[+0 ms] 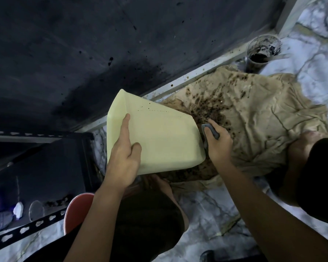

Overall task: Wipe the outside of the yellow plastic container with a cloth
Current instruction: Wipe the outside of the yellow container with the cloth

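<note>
The pale yellow plastic container (159,137) is tilted on its side in the middle of the view, its flat bottom facing me, with a row of small dark specks near its upper edge. My left hand (124,154) grips its near left edge, index finger stretched along the surface and thumb pressed on it. My right hand (217,142) holds a small grey cloth (211,130) bunched in the fingers and pressed against the container's right side. The container's opening faces away and is hidden.
A beige sheet (263,118) stained with dark soil lies on the marble floor (212,210) under the container. A clear cup (261,52) with dark residue stands at the back right. A dark wall (83,44), a black perforated metal rack (27,229) and a red stool (76,208) are at the left.
</note>
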